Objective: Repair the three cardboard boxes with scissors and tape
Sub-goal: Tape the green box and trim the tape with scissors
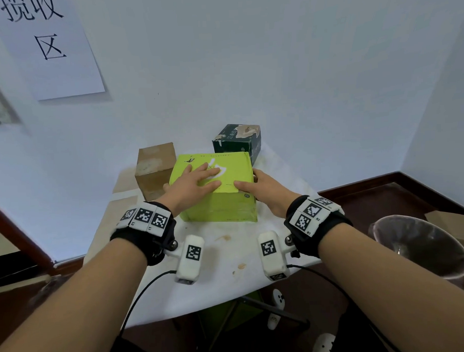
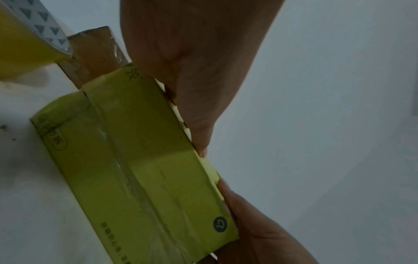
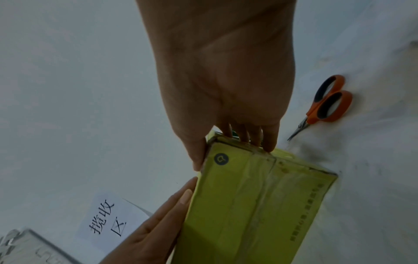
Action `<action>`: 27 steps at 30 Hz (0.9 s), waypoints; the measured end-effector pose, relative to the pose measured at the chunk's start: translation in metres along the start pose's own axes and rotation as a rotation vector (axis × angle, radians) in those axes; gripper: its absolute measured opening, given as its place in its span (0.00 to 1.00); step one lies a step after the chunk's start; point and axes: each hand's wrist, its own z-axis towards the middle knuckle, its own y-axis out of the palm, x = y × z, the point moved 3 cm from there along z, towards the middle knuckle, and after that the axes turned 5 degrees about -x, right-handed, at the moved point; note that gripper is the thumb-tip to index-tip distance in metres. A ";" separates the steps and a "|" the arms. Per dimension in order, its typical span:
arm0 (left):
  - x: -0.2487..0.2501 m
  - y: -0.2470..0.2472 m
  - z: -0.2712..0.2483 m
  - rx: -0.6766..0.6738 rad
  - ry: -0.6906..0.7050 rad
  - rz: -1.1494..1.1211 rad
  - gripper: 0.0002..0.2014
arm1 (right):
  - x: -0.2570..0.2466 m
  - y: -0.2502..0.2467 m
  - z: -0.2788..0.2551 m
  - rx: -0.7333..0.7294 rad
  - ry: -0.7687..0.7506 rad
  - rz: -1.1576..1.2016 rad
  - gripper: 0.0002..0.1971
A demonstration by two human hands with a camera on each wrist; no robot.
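Observation:
A lime-green cardboard box (image 1: 221, 202) stands in the middle of the white-covered table (image 1: 218, 258), with clear tape along its front face (image 2: 126, 169). My left hand (image 1: 207, 176) lies flat on its top, fingers straight. My right hand (image 1: 248, 182) grips the box's right top corner, thumb on top and fingers down the right side (image 3: 255, 137). A brown box (image 1: 154, 170) stands at the back left and a dark green box (image 1: 237, 141) behind. Orange-handled scissors (image 3: 325, 103) lie on the cloth to the right. A yellow tape roll (image 2: 34, 35) is next to the brown box (image 2: 95, 53).
The table sits in a corner between white walls; a paper sign (image 1: 47, 45) hangs on the left wall. A clear plastic bin (image 1: 417, 245) stands on the floor to the right. The cloth in front of the green box is stained.

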 end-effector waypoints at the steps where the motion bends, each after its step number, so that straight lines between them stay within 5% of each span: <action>1: 0.000 0.000 0.000 -0.005 0.001 -0.006 0.22 | 0.000 0.000 0.001 -0.001 0.000 0.006 0.21; 13: -0.009 0.000 0.002 0.011 0.060 -0.068 0.21 | -0.003 0.002 -0.002 0.035 0.032 0.003 0.18; 17: -0.021 -0.027 -0.012 0.315 0.131 -0.268 0.15 | 0.000 0.002 0.003 0.146 0.065 -0.092 0.45; 19: -0.035 -0.042 -0.021 0.495 0.066 -0.127 0.06 | -0.002 0.002 0.003 0.222 0.049 -0.120 0.39; 21: -0.047 -0.046 -0.027 0.389 -0.079 0.069 0.13 | -0.009 0.000 0.001 0.310 0.018 -0.151 0.29; 24: -0.062 -0.030 -0.035 0.015 -0.307 0.372 0.27 | -0.018 -0.006 0.001 0.405 -0.044 -0.188 0.22; 27: -0.073 -0.020 -0.039 -0.027 -0.326 0.491 0.30 | -0.028 -0.007 -0.004 0.456 -0.099 -0.236 0.18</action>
